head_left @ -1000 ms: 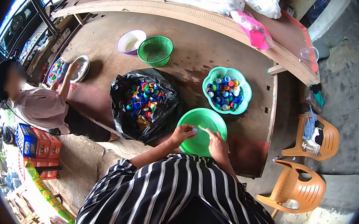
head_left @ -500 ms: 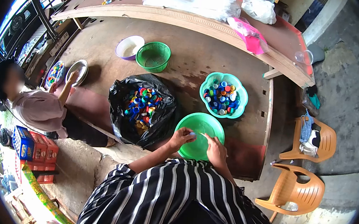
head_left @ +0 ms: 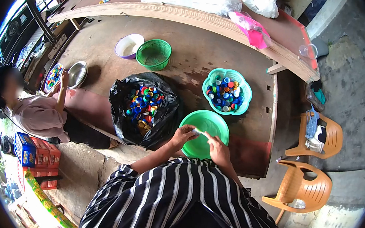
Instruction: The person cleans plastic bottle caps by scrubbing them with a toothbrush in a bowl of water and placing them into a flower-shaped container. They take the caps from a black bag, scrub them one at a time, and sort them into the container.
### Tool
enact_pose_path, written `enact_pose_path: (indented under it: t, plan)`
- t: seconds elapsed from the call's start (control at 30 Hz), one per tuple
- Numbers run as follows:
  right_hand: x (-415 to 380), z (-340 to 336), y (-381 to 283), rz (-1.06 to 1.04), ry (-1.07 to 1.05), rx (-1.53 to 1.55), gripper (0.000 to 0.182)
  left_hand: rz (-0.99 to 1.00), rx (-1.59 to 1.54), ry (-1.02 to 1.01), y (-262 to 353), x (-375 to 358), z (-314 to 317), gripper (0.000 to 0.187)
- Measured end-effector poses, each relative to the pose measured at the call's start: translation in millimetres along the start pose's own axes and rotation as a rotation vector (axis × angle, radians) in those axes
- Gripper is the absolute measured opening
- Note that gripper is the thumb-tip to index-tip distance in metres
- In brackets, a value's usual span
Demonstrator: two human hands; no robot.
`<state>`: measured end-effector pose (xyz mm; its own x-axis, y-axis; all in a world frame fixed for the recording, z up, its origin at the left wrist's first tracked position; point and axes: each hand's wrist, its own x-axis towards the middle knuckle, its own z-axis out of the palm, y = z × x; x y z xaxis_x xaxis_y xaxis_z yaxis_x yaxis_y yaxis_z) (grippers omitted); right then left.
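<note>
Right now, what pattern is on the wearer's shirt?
White stripes on black, clearest in the head view.

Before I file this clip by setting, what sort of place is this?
Probably a small, informal workspace: a black bag of colored caps and a green basin sit on a broad, low platform, with crates stacked nearby.

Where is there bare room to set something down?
Right of the green basin, up to the platform's edge; between the metal bowl and the black bag; and between the mesh basket and the scalloped basket. Crowded: around the basin, with bag and scalloped basket close, left hand and right hand over it.
</note>
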<state>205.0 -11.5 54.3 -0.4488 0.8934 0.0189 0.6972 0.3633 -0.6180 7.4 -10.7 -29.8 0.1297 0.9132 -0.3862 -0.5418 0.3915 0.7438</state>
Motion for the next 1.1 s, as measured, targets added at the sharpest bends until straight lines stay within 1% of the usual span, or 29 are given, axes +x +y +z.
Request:
enact_pose_path:
  t: [0.03,0.1,0.17,0.23,0.27,0.33,0.37,0.43,0.47,0.5,0.57,0.6,0.63,0.7,0.73,0.77,0.83,0.87,0.9,0.97,1.0,1.03,1.07,1.1]
  plan:
    - [0.8,3.1,5.8,0.004,0.003,0.0,0.044,0.007,0.035,-0.008,-0.3,0.6,0.3,0.026]
    - [7.0,10.0,21.8,0.122,0.027,-0.26,0.046,0.029,0.037,-0.017,-0.9,-3.1,4.2,0.025]
    - [12.9,23.6,36.5,0.106,0.053,-0.208,0.047,0.056,0.043,-0.023,3.4,-1.8,4.8,0.025]
    - [12.0,36.8,43.2,0.022,0.025,-0.388,0.046,0.089,0.216,-0.049,4.9,-3.5,3.1,0.026]
    - [8.7,40.7,47.4,0.022,0.027,-0.387,0.046,0.089,0.217,-0.05,5.2,-4.4,3.3,0.026]
    - [9.3,37.6,45.8,0.0,-0.075,-0.258,0.044,0.03,-0.088,-0.052,7.3,-4.6,6.5,0.027]
    - [10.6,36.8,45.3,-0.006,-0.075,-0.26,0.044,0.035,-0.089,-0.05,5.1,-1.8,4.7,0.027]
    - [6.4,20.3,17.8,0.084,0.077,-0.073,0.043,0.008,-0.257,-0.078,-3.8,0.5,-0.9,0.025]
    - [4.3,15.1,9.9,0.08,0.08,0.002,0.044,0.005,-0.258,-0.075,-5.9,-0.5,-2.1,0.025]
    - [3.1,17.5,8.6,0.082,0.081,0.003,0.044,-0.017,-0.272,-0.087,-2.8,-2.8,-0.1,0.024]
    - [-4.1,21.9,7.5,-0.007,-0.014,0.124,0.047,-0.044,-0.284,-0.103,-1.2,-4.4,1.9,0.024]
    - [-4.1,26.2,13.4,0.042,-0.041,0.178,0.049,-0.038,-0.28,-0.139,-2.9,-4.2,1.9,0.024]
    - [-3.7,30.5,21.3,0.046,-0.037,0.175,0.049,-0.031,-0.277,-0.175,-3.1,-3.6,3.1,0.024]
    - [-3.0,32.1,29.7,0.181,0.074,0.139,0.051,-0.055,-0.276,-0.174,-2.8,-3.4,6.1,0.025]
    - [-4.0,31.0,27.5,0.139,0.084,0.176,0.051,-0.072,-0.272,-0.168,-1.2,-2.0,7.8,0.025]
    - [-4.2,31.9,26.3,0.139,0.083,0.178,0.051,-0.072,-0.271,-0.165,-0.6,-1.0,7.1,0.025]
    - [-5.8,33.6,18.2,0.039,-0.087,0.306,0.05,-0.048,-0.259,-0.209,-1.5,0.4,1.5,0.025]
    - [-4.5,29.6,16.5,0.095,-0.087,0.153,0.049,-0.052,-0.256,-0.209,-2.5,-0.2,-0.9,0.025]
    - [-2.5,26.3,14.6,0.096,-0.087,0.151,0.049,-0.078,-0.241,-0.193,-4.3,-0.7,-2.3,0.025]
    - [3.1,21.6,11.5,0.172,0.034,0.062,0.049,-0.098,-0.229,-0.178,-7.0,3.4,-2.7,0.025]
    - [2.9,20.8,5.7,0.122,0.052,0.095,0.048,-0.09,-0.231,-0.182,-7.4,3.9,-4.1,0.025]
    - [1.5,22.2,3.5,0.127,0.052,0.105,0.048,-0.088,-0.229,-0.184,-7.8,1.6,-7.4,0.026]
    - [0.6,23.3,2.1,0.143,-0.049,0.063,0.047,-0.126,-0.19,-0.127,-7.0,2.7,-9.7,0.026]
    - [1.6,22.9,2.1,0.156,-0.148,0.018,0.046,-0.131,-0.184,-0.126,-3.7,-0.8,-9.7,0.026]
